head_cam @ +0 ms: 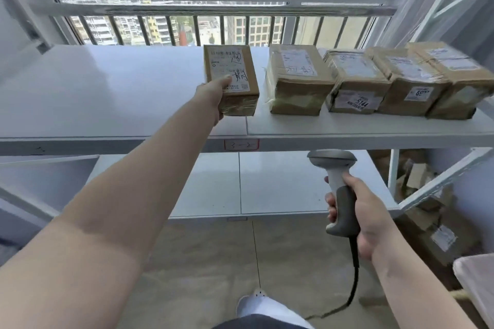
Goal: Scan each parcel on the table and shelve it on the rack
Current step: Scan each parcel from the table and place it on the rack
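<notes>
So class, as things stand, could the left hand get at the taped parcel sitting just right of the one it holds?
Probably not yet. The left hand is busy gripping the labelled parcel, which sits between it and the taped parcel. Once it lets go, the upper shelf in front looks open.

On the upper shelf (107, 93) of the rack, the parcel (231, 80) held by the left hand (213, 93) sits leftmost, four more parcels (374, 83) in a row to its right, a lower shelf (267, 184) beneath, the scanner (339, 189) in front of it
</notes>
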`<state>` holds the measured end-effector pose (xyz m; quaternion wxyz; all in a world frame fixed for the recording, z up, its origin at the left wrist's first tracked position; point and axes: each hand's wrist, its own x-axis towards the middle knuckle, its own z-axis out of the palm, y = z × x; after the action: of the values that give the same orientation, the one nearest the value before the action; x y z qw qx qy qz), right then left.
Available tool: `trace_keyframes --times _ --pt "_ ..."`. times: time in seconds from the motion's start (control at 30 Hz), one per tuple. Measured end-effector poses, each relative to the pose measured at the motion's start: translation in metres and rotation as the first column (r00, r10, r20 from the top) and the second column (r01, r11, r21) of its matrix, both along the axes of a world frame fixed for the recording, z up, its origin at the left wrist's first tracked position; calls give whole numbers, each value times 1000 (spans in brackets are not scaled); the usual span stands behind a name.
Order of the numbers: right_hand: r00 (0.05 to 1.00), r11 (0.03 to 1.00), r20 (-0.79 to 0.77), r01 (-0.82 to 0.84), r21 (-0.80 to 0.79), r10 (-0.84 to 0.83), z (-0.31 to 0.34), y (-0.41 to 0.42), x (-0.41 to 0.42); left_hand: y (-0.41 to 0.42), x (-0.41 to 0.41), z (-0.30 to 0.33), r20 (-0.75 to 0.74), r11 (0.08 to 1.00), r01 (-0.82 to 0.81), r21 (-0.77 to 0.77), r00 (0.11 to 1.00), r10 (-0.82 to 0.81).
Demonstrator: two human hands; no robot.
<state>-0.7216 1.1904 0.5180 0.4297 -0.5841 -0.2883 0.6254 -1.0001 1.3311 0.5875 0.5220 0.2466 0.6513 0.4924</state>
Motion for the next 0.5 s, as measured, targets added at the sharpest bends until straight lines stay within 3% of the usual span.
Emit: trace_keyframes --times 0.3,0.5 --pt "999 997 18 -49 -65 50 -6 52 -1 59 2 -7 -31 991 61 -123 997 -65" --pt "999 994 15 -44 -96 46 -10 60 -6 76 5 -18 -25 992 46 -116 999 -49"
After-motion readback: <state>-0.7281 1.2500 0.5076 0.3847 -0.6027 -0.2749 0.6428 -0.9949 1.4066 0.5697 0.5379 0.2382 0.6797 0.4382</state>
